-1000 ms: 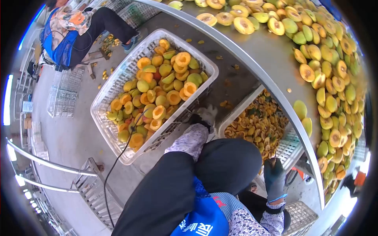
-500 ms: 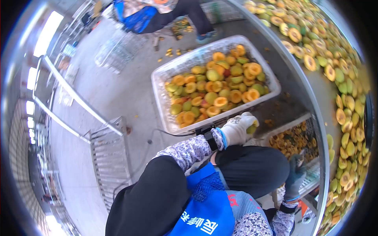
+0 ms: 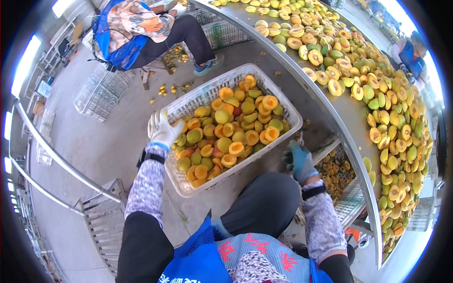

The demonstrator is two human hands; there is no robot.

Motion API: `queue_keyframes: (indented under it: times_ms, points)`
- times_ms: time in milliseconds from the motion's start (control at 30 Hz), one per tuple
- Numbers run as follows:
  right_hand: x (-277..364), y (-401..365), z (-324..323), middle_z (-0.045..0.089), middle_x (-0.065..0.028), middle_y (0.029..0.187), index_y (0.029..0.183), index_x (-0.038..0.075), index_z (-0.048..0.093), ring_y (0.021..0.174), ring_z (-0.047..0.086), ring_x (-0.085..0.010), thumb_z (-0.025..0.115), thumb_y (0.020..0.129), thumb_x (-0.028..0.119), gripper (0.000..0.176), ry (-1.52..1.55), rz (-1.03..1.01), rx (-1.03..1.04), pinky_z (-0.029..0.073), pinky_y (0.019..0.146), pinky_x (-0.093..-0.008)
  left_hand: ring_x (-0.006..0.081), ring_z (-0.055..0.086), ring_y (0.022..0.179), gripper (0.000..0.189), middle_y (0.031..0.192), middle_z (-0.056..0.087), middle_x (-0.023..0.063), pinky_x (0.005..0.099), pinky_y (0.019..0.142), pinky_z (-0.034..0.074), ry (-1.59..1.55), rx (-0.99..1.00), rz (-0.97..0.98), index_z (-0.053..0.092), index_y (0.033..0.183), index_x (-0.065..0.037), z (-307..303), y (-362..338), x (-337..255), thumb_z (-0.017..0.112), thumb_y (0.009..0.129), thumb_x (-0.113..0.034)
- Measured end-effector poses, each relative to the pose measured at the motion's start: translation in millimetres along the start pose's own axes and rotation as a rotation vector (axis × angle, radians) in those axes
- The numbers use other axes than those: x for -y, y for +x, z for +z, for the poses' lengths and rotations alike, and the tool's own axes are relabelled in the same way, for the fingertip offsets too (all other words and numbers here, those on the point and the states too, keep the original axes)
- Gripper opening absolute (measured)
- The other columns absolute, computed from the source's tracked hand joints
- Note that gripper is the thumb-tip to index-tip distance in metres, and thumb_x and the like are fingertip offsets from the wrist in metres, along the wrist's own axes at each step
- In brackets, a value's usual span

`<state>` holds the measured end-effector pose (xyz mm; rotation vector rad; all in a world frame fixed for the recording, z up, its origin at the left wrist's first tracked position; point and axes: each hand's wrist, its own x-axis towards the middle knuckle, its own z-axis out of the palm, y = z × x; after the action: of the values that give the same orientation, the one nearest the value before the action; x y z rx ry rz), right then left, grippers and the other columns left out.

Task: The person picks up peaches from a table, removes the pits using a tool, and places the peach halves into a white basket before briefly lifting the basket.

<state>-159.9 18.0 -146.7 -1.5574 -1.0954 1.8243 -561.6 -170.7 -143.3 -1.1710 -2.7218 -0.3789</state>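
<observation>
A white plastic crate [image 3: 278, 92] of halved yellow-green peaches [image 3: 229, 129] with orange flesh stands on the floor before my knees. At the crate's left rim is my left hand [image 3: 163, 129], in a white glove, fingers stretched out and thumb apart over the edge by the fruit. No fruit shows in it. My right hand [image 3: 299, 162], in a grey-teal glove, is closed off the crate's right corner. A small metal-tipped tool [image 3: 300, 137] sticks up from its fingers; the rest of it is hidden in the glove.
A metal table [image 3: 351, 113] heaped with halved peaches [image 3: 396, 127] curves along the right. Below its edge sits a crate of brown-orange scraps [image 3: 334, 174]. A slatted stool [image 3: 101, 221] and railing [image 3: 61, 160] stand left. One co-worker [image 3: 137, 28] sits ahead; another [image 3: 413, 59] is beyond the table.
My left hand has let go of a greenish peach and moved left to the crate's rim. My right hand has come up from beside my knee towards the crate. The view has shifted.
</observation>
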Motion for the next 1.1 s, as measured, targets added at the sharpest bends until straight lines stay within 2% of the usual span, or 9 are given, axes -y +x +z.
queue_keyframes:
  times_ms: [167,300,467,500,533,600,800,933,1100]
  points:
    - [-9,58,50,0.06,-0.0029,0.073,0.1,0.003,0.066,0.054,0.054,-0.0139,0.071,0.091,0.027,0.026,-0.033,0.038,-0.132,0.042,0.046,-0.03,0.0382,0.068,0.103,0.062,0.103,0.071,0.0223,0.0448,0.093,0.05,-0.075,0.403,-0.052,0.068,0.114,-0.006,33,118,-30,0.063,0.086,-0.062]
    - [-25,91,39,0.061,-0.0027,0.073,0.093,0.001,0.067,0.055,0.054,-0.0138,0.071,0.089,0.021,0.021,-0.137,-0.249,-0.029,0.043,0.048,-0.0305,0.0335,0.072,0.096,0.068,0.095,0.075,0.0177,0.0417,0.093,0.051,-0.166,0.482,0.012,0.075,0.109,-0.008,52,145,-15,0.059,0.084,-0.07]
    - [51,46,87,0.063,-0.005,0.074,0.087,-0.001,0.066,0.061,0.059,-0.0155,0.067,0.09,0.019,0.021,-0.126,-0.204,-0.031,0.044,0.049,-0.0349,0.0376,0.069,0.103,0.073,0.103,0.073,0.0221,0.0455,0.093,0.05,-0.263,0.479,-0.054,0.071,0.114,-0.004,85,178,6,0.063,0.083,-0.07]
    - [6,75,56,0.064,-0.0053,0.074,0.089,0.0,0.067,0.057,0.058,-0.0178,0.068,0.089,0.02,0.021,-0.892,-0.746,0.01,0.044,0.049,-0.0352,0.0368,0.07,0.1,0.07,0.101,0.074,0.0206,0.0468,0.091,0.051,-0.315,0.535,-0.094,0.071,0.111,-0.004,66,165,-3,0.064,0.084,-0.069]
    - [-26,79,49,0.064,-0.0049,0.074,0.091,0.001,0.067,0.056,0.058,-0.018,0.068,0.09,0.02,0.019,-0.546,-0.474,-0.119,0.044,0.049,-0.035,0.037,0.071,0.097,0.068,0.097,0.074,0.0202,0.0484,0.088,0.051,-0.388,0.61,-0.093,0.072,0.106,-0.005,46,137,-22,0.061,0.085,-0.069]
    - [-43,88,54,0.063,-0.004,0.073,0.094,0.002,0.067,0.055,0.059,-0.0185,0.068,0.09,0.019,0.017,0.174,0.004,-0.321,0.044,0.048,-0.0346,0.0379,0.071,0.093,0.066,0.092,0.073,0.0218,0.048,0.085,0.052,-0.118,0.273,0.071,0.074,0.103,-0.008,67,120,-12,0.059,0.086,-0.069]
    - [34,47,89,0.06,-0.0025,0.073,0.099,0.001,0.066,0.056,0.056,-0.0135,0.07,0.09,0.019,0.02,0.078,-0.079,-0.124,0.044,0.046,-0.0312,0.0368,0.07,0.096,0.06,0.096,0.073,0.0185,0.047,0.086,0.052,-0.221,0.484,-0.028,0.075,0.107,-0.013,88,173,9,0.062,0.086,-0.067]
    - [0,52,57,0.058,-0.0034,0.069,0.093,0.002,0.065,0.052,0.054,-0.0134,0.072,0.09,0.025,0.024,0.054,0.131,-0.241,0.041,0.043,-0.0303,0.0367,0.069,0.097,0.058,0.098,0.073,0.0174,0.0457,0.087,0.051,-0.01,0.301,-0.017,0.076,0.108,-0.015,77,114,-14,0.062,0.086,-0.067]
    - [-7,58,58,0.061,-0.0096,0.066,0.089,-0.003,0.067,0.051,0.057,-0.0179,0.07,0.089,0.03,0.033,-0.076,0.014,-0.219,0.046,0.046,-0.0349,0.039,0.068,0.099,0.061,0.098,0.072,0.0203,0.0461,0.088,0.051,-0.163,0.468,-0.054,0.076,0.106,-0.013,51,117,-26,0.06,0.085,-0.068]
